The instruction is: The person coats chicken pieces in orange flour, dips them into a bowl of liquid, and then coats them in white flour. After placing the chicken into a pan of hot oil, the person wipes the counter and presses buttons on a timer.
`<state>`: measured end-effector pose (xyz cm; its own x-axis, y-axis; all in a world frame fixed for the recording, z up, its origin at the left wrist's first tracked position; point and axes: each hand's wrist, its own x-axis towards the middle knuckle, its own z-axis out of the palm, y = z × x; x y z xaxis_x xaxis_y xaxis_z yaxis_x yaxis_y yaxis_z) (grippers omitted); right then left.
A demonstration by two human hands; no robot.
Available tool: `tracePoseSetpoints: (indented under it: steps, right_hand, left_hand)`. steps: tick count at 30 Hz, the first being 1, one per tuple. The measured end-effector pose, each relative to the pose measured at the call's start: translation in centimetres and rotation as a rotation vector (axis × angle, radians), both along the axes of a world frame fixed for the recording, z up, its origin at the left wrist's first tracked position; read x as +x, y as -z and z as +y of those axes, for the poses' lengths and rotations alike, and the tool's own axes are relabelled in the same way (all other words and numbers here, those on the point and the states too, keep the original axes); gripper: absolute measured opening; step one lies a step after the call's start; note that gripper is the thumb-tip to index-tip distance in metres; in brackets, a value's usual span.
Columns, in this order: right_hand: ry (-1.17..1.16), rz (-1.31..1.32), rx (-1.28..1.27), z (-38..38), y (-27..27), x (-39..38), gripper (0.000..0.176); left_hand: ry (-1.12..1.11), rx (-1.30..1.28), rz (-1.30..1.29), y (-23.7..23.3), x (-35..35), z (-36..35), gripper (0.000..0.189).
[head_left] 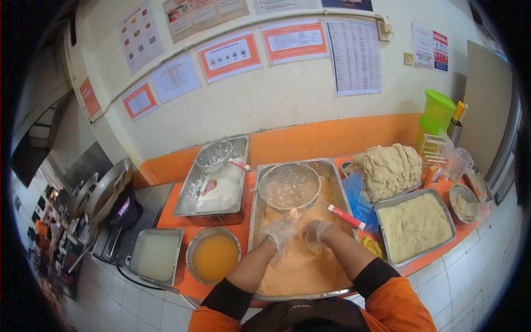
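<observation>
Both my hands wear clear plastic gloves over a large metal tray point(255, 221) of orange breading flour point(304, 276). My left hand point(281, 231) is closed on a flour-coated piece of food point(293, 212), whose pale tip sticks up past the fingers. Beside it, my right hand point(317, 231) reaches down into the flour, its fingertips hidden there. Just beyond my hands, a round mesh strainer point(290, 187) with crumbs in it rests across the tray, its red handle point(347, 217) pointing right.
Left of the tray stand a bowl of orange liquid point(214, 257), a pan of cloudy liquid point(156, 254) and a white-flour tray point(227, 188) holding another strainer point(214, 155). On the right are a crumb tray point(415, 226), a breading heap point(386, 170) and a blue plastic bag point(358, 198).
</observation>
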<state>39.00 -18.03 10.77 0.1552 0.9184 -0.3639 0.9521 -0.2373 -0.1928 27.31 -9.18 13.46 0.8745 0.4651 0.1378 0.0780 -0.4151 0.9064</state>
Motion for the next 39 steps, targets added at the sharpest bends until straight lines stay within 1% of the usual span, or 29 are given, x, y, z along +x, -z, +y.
tracePoseSetpoints:
  steps: [1, 2, 3, 4, 6, 7, 8, 9, 10, 11, 12, 13, 14, 15, 17, 18, 20, 21, 22, 23, 24, 26, 29, 30, 32, 35, 36, 37, 39]
  right_hand:
    - [-0.009, -0.008, -0.012, -0.6, -1.2, 0.4, 0.029]
    - [0.107, 0.017, -0.008, -1.3, -2.0, 0.8, 0.028]
    - [0.223, 0.042, -0.004, -1.8, -2.2, 1.0, 0.028]
    - [0.217, 0.037, -0.014, -2.0, -2.0, 1.2, 0.028]
    - [0.214, 0.161, 0.143, -2.0, -2.1, 1.5, 0.028]
    - [0.208, 0.155, 0.13, -2.0, -2.2, 1.2, 0.028]
    - [0.179, -0.013, 0.083, -1.9, -2.4, 0.8, 0.027]
    - [0.149, -0.186, 0.043, -1.8, -3.1, 0.5, 0.027]
    - [0.142, -0.2, 0.042, -1.8, -4.1, 0.2, 0.027]
    - [0.154, -0.102, 0.133, -2.1, -5.2, -0.1, 0.026]
    - [0.165, 0.001, 0.218, -2.1, -5.9, -0.3, 0.025]
    - [0.154, -0.008, 0.21, -1.6, -6.1, 0.1, 0.025]
    - [0.176, -0.052, 0.328, -0.9, -6.4, 1.0, 0.023]
    - [0.198, -0.094, 0.448, -0.1, -7.0, 1.6, 0.022]
    - [0.378, 0.167, 0.502, 0.5, -10.8, 1.4, 0.023]
    - [0.369, 0.163, 0.5, 1.1, -11.6, 1.6, 0.023]
    - [0.364, 0.234, 0.893, 2.0, -12.4, 1.7, 0.023]
    - [0.358, 0.232, 0.892, 2.3, -12.4, 1.8, 0.023]
    - [0.387, 0.034, 0.837, 2.7, -12.1, 2.0, 0.023]
    - [0.414, -0.164, 0.779, 3.2, -11.8, 2.3, 0.023]
    - [0.408, -0.167, 0.781, 3.4, -11.2, 2.7, 0.023]
    - [0.235, -0.491, 0.192, 2.9, -8.6, 4.4, 0.025]
    - [0.533, -0.346, 0.229, 1.2, -1.3, 8.6, 0.026]
    - [0.557, -0.363, 0.162, 0.8, -0.4, 8.8, 0.027]
    - [0.498, -0.339, 0.184, 0.0, 3.2, 9.1, 0.026]
    - [0.44, -0.265, 0.222, 0.5, 3.2, 8.6, 0.026]
    - [0.446, -0.21, 0.22, 0.3, 2.9, 7.4, 0.026]
    - [0.456, -0.15, 0.216, -0.1, 2.6, 5.8, 0.026]
    - [0.468, -0.045, 0.234, 0.0, 0.8, 3.7, 0.026]
  left_hand:
    - [-0.104, -0.354, 0.126, 0.7, 0.4, 0.6, 0.045]
    - [-0.203, -0.712, 0.253, 1.5, 0.7, 1.2, 0.043]
    - [-0.208, -0.727, 0.249, 2.8, 0.4, 1.8, 0.043]
    - [-0.245, -0.865, 0.209, 3.7, -0.2, 2.4, 0.044]
    - [-0.282, -1.011, 0.159, 4.5, -0.4, 2.5, 0.045]
    - [-0.362, -0.972, 0.157, 4.6, -0.5, 1.9, 0.045]
    - [-0.441, -0.928, 0.157, 4.6, -0.6, 1.5, 0.045]
    - [-0.442, -0.935, 0.148, 5.0, -0.6, 1.7, 0.045]
    - [-0.4, -0.846, 0.265, 5.3, -0.4, 2.1, 0.045]
    - [-0.359, -0.759, 0.38, 5.7, -0.2, 2.4, 0.046]
    - [-0.363, -0.773, 0.368, 5.6, -0.3, 2.3, 0.046]
    - [-0.356, -0.768, 0.365, 5.5, -0.4, 2.2, 0.045]
    - [-0.351, -0.761, 0.363, 5.4, -0.4, 2.1, 0.044]
    - [-0.355, -0.768, 0.354, 6.4, 0.0, 2.5, 0.044]
    - [-0.419, -0.599, 0.45, 10.3, 1.6, 4.0, 0.042]
    - [-0.424, -0.603, 0.444, 12.5, 2.0, 4.3, 0.042]
    - [-0.401, -0.495, -0.023, 15.9, 2.2, 4.4, 0.043]
    - [-0.405, -0.497, -0.028, 13.7, 1.6, 3.8, 0.043]
    - [-0.343, -0.363, 0.178, 9.3, 0.2, 2.7, 0.044]
    - [-0.278, -0.226, 0.382, 6.8, -0.5, 2.2, 0.046]
    - [-0.282, -0.227, 0.377, 6.9, -0.3, 2.4, 0.046]
    - [-0.214, -0.078, 0.525, 7.7, 0.3, 2.9, 0.043]
    - [-0.147, 0.01, 0.435, 8.5, 0.6, 3.0, 0.038]
    - [-0.147, 0.006, 0.43, 8.0, 0.5, 2.7, 0.038]
    - [-0.105, -0.191, 0.437, 4.9, -0.6, 1.5, 0.033]
    - [-0.042, -0.472, 0.442, 0.8, -1.6, 0.5, 0.026]
    - [-0.037, -0.473, 0.449, 3.7, -0.6, 1.2, 0.026]
    - [-0.06, -0.723, 0.323, 8.9, 1.0, 2.4, 0.026]
    - [-0.083, -0.952, 0.182, 11.8, 2.0, 3.4, 0.027]
